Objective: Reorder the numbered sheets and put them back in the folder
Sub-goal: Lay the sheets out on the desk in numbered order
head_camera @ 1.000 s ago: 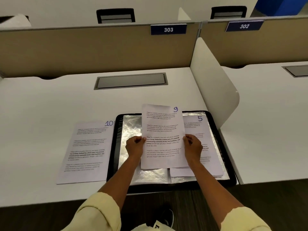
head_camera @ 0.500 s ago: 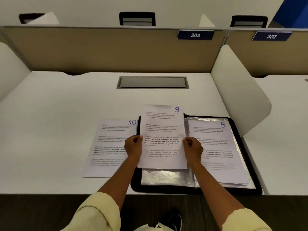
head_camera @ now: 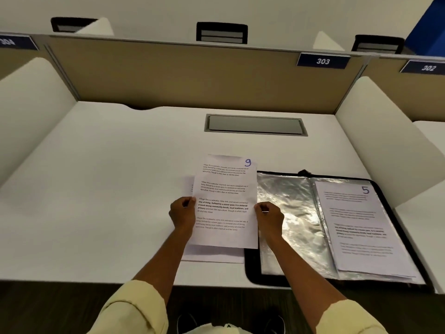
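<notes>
I hold the white sheet numbered 9 (head_camera: 225, 203) by its side edges, my left hand (head_camera: 182, 214) pinching the left edge and my right hand (head_camera: 269, 216) pinching the right edge. It hovers over another sheet (head_camera: 212, 255) lying on the desk, which it almost wholly hides. To the right lies the open black folder (head_camera: 252, 273) with shiny plastic sleeves. A stack of sheets with number 5 on top (head_camera: 361, 227) rests on the folder's right half.
The white desk (head_camera: 108, 189) has a grey cable flap (head_camera: 255, 125) at the back. White side dividers (head_camera: 385, 141) stand left and right, with a tan partition behind bearing the label 303 (head_camera: 323, 61). The desk's front edge is close to my body.
Both hands have carried sheet 9 leftward, off the folder's left sleeve and over the sheet numbered 10 on the desk. My head view has swung left.
</notes>
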The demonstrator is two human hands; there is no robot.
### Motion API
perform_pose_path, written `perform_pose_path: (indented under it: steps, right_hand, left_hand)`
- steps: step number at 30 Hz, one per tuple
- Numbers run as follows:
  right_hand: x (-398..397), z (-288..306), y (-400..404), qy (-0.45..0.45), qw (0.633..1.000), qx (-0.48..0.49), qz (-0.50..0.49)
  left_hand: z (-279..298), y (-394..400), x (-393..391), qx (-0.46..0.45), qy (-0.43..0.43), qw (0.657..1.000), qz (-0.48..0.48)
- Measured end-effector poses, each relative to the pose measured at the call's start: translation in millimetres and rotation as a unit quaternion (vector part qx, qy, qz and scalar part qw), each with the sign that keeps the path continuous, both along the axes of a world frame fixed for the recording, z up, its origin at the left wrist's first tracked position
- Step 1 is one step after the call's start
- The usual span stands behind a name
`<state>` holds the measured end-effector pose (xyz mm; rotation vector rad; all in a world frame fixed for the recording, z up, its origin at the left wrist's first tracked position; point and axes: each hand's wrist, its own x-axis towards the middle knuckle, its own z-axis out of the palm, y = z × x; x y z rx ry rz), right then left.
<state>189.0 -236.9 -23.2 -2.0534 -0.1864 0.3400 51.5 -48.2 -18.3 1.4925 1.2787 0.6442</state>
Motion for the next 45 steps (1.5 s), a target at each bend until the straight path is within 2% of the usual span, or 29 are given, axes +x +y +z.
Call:
perform_pose_path:
  steps: [8,17,32,45]
  right_hand:
    - [-46.7,-6.9,71.8,0.0,0.999,-0.011,0.047]
    - [-83.1,-13.2,122.9,-0.006,0.992,-0.074,0.099]
    - [-114.2,-23.4,169.4,-0.019,0.98,-0.132,0.15]
    - [-132.3,-20.2,178.3,-0.004,0.977,-0.135,0.166]
  left_hand:
    - [-8.1,67.6,-58.0,0.01,0.022,0.999,0.023]
    - [-22.5,119.2,-100.7,0.025,0.047,0.998,0.028]
    - [-34.6,158.4,-131.8,0.057,0.076,0.993,0.077]
    - [-42.5,168.2,-150.0,0.08,0.124,0.986,0.082]
